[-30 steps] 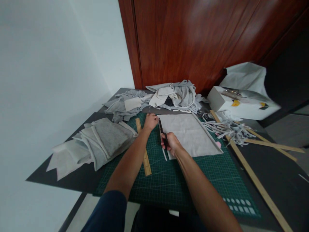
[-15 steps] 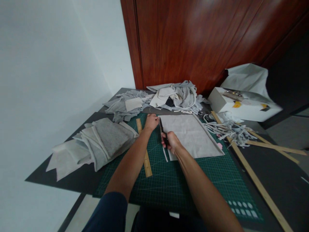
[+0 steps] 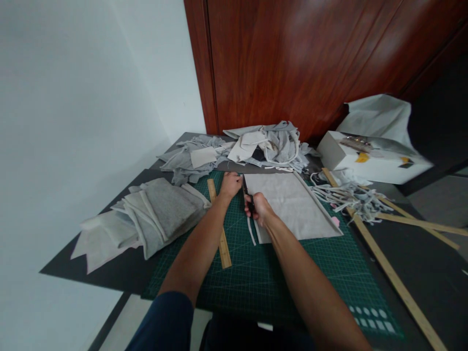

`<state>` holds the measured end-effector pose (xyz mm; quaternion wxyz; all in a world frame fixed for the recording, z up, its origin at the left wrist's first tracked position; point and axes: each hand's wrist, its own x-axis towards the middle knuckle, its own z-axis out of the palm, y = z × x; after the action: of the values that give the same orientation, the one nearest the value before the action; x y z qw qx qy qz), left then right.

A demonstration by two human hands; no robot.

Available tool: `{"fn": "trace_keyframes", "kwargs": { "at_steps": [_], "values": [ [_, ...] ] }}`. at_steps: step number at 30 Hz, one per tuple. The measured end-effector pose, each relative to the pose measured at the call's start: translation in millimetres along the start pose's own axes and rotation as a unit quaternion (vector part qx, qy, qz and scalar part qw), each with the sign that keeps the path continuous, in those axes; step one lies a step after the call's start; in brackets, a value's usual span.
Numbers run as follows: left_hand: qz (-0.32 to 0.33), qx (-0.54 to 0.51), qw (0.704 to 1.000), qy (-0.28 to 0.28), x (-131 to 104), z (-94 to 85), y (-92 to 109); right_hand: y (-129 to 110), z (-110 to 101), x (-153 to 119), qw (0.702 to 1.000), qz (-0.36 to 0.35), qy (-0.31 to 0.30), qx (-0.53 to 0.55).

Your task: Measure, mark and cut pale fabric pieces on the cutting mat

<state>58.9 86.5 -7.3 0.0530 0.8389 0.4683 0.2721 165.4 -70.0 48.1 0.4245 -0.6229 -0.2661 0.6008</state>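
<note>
From where I'm standing, the person's right hand (image 3: 261, 207) is gripping a pair of black-handled scissors (image 3: 251, 203), its grip closing around the loops while the slim dark blades are pointing away, along the left edge of a smooth, pale-grey, four-sided piece of cloth (image 3: 288, 204). That cloth is lying nearly flat on a green cutting mat (image 3: 263, 278) printed with fine pale grid lines, and its right edge is showing a raised, narrow fold. The left hand (image 3: 231, 184) is curling its fingers at the cloth's far left corner; I cannot tell whether its grip is pinching the fabric or only pressing it. A thin, whitish fabric strip (image 3: 251, 231) is trailing below the scissors.

Left of the cloth, a flat yellowish wooden ruler (image 3: 224, 251) is lying partly beneath the left forearm. Beside it, a thick stack of fuzzy grey folded fabric (image 3: 171, 207) is resting on the dark, matt desk (image 3: 420, 263). Crumpled grey scraps (image 3: 272, 144) are heaping up behind, and stringy pale offcuts (image 3: 360, 200) are tangling over wooden slats (image 3: 398, 282) at right.
</note>
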Motion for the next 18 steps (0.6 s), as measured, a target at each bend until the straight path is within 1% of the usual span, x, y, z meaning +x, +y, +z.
{"fn": "trace_keyframes", "kwargs": {
  "at_steps": [4,8,11,14,18],
  "values": [
    [-0.006,-0.009,1.000,-0.001,-1,-1.5,1,-1,2,6,1.000,-0.005,0.008,-0.007],
    [-0.025,-0.016,1.000,-0.008,-1,-4.9,3,0,1,0,1.000,-0.011,-0.008,-0.012],
    [-0.049,-0.015,0.998,-0.030,-1,-11.0,7,3,-4,-16,0.999,-0.022,-0.035,-0.022],
    [-0.075,-0.009,0.995,-0.066,0,-21.9,13,7,-14,-38,0.997,-0.044,-0.054,-0.044],
    [-0.109,0.003,0.987,-0.119,-1,-42.5,26,12,-31,-64,0.991,-0.075,-0.046,-0.105]
  ]
}}
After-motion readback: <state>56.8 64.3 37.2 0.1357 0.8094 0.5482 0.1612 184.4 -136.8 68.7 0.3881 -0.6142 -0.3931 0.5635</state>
